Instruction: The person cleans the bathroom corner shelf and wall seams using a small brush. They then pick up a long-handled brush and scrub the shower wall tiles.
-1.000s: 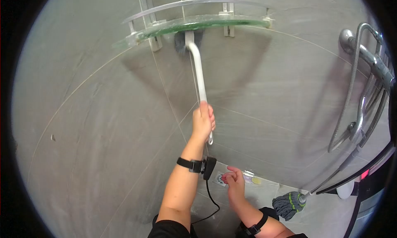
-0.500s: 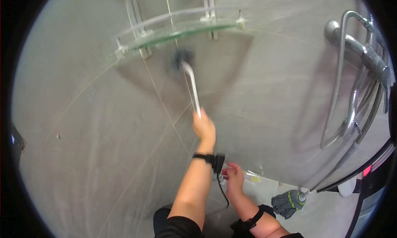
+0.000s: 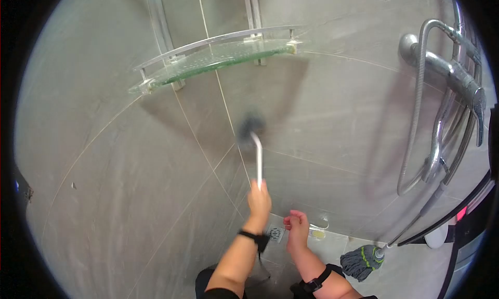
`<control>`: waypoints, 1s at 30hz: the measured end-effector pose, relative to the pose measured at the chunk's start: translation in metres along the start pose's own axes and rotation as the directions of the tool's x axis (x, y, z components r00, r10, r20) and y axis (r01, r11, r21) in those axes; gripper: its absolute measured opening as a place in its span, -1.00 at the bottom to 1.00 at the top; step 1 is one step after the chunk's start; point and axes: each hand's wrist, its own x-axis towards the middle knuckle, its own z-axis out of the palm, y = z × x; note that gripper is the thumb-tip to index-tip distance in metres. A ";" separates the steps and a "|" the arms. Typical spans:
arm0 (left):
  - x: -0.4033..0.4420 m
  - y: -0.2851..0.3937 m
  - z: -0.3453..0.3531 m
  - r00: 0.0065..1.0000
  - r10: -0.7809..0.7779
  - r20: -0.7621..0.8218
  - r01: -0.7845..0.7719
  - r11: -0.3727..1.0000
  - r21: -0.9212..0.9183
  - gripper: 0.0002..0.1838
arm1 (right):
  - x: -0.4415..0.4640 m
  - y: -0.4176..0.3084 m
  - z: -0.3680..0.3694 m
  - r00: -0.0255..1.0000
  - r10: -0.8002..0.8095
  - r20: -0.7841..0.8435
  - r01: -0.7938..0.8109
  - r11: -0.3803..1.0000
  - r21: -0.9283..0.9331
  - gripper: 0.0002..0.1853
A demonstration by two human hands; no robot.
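Note:
My left hand is closed round the white bent handle of a scrub brush. The brush's dark round head is smeared by motion against the grey tiled wall, below a glass corner shelf. Lower down, my right hand hangs with loosely curled fingers somewhat apart, and nothing shows in it. Behind that hand are a floor drain and a small pack with a yellow patch.
A chrome shower mixer with a looping hose juts from the wall at right. Below it, a grey mop head with green bands rests on the floor. The shelf has a metal rail.
The brush and my left hand have moved down the wall and slightly right, away from the shelf. My right hand stays nearly in place. The view has shifted slightly.

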 end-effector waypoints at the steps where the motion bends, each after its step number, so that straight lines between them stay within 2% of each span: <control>1: -0.035 -0.043 0.013 0.996 -0.002 0.085 0.000 1.000 0.015 -0.70 | -0.002 0.001 -0.002 1.000 0.002 0.007 -0.002 1.000 -0.010 -0.80; 4: -0.044 -0.038 0.002 0.983 -0.062 0.171 0.059 0.998 0.025 -0.71 | -0.005 -0.005 0.000 0.995 -0.081 0.051 0.081 0.997 0.004 -0.80; 6: 0.007 0.038 -0.026 0.986 -0.003 0.166 0.016 0.997 -0.079 -0.72 | -0.018 -0.003 -0.009 0.996 -0.085 0.034 0.085 0.996 -0.002 -0.79; 8: 0.051 0.103 -0.042 0.981 0.109 0.158 -0.102 0.994 -0.049 -0.72 | -0.009 -0.007 -0.008 0.996 -0.085 0.006 0.085 0.996 0.007 -0.78; 11: 0.028 0.075 0.001 0.984 0.071 0.161 -0.059 0.995 -0.081 -0.68 | -0.004 -0.008 -0.009 0.995 -0.077 -0.060 0.077 0.997 0.007 -0.79; 12: 0.002 0.043 0.015 0.983 0.044 0.178 -0.025 0.994 -0.110 -0.65 | -0.005 -0.011 -0.009 0.994 -0.090 -0.059 0.089 0.996 -0.006 -0.79; 14: -0.046 -0.015 0.027 0.976 -0.018 0.217 0.021 1.000 -0.009 -0.65 | -0.012 -0.016 -0.014 0.992 -0.111 -0.064 0.108 0.993 -0.038 -0.78; 17: -0.027 0.000 0.012 0.972 0.036 0.232 -0.025 0.999 -0.048 -0.65 | -0.019 -0.024 -0.021 0.988 -0.153 -0.039 0.152 0.988 -0.005 -0.79; 19: 0.024 0.086 -0.017 0.972 0.138 0.190 -0.099 0.974 -0.204 -0.64 | -0.021 -0.020 -0.024 0.978 -0.201 -0.064 0.200 0.980 -0.016 -0.79; 20: 0.044 0.122 -0.027 0.956 0.183 0.229 -0.111 0.950 -0.293 -0.64 | -0.015 -0.023 -0.020 0.968 -0.243 -0.057 0.243 0.970 -0.016 -0.80; 21: 0.054 0.147 -0.031 0.937 0.236 0.258 -0.127 0.918 -0.376 -0.64 | -0.015 -0.023 -0.019 0.977 -0.206 -0.061 0.205 0.979 -0.013 -0.78; 23: 0.033 0.130 -0.003 0.875 0.376 0.305 -0.243 0.886 -0.396 -0.63 | -0.011 -0.025 -0.018 0.989 -0.144 -0.038 0.144 0.990 0.011 -0.74; 24: 0.012 0.111 0.000 0.766 0.563 0.310 -0.389 0.790 -0.474 -0.63 | -0.004 -0.029 -0.015 0.972 -0.234 -0.020 0.234 0.972 -0.001 -0.73; 25: -0.012 0.085 0.017 0.682 0.583 0.442 -0.344 0.789 -0.510 -0.63 | 0.005 -0.033 -0.017 0.946 -0.325 -0.015 0.325 0.946 -0.003 -0.71; 26: -0.032 0.076 0.006 0.499 0.679 0.538 -0.187 0.691 -0.699 -0.61 | 0.016 -0.041 -0.018 0.911 -0.412 -0.021 0.412 0.911 -0.005 -0.70; 27: -0.053 0.061 0.013 0.537 0.689 0.487 -0.081 0.617 -0.783 -0.54 | 0.011 -0.058 -0.019 0.935 -0.354 0.006 0.354 0.935 0.006 -0.62; 28: -0.048 0.048 0.012 0.338 0.516 0.787 0.373 0.694 -0.615 -0.53 | 0.003 -0.078 -0.013 0.911 -0.413 -0.009 0.411 0.909 -0.067 -0.64; 29: -0.040 0.041 0.009 0.000 0.349 0.937 0.710 0.660 -0.246 -0.52 | -0.002 -0.096 -0.008 0.885 -0.464 -0.025 0.456 0.878 -0.147 -0.64; 30: -0.036 0.048 0.001 -0.059 0.416 0.907 0.805 0.557 -0.204 -0.53 | 0.002 -0.107 -0.007 0.892 -0.445 0.085 0.452 0.887 -0.093 -0.68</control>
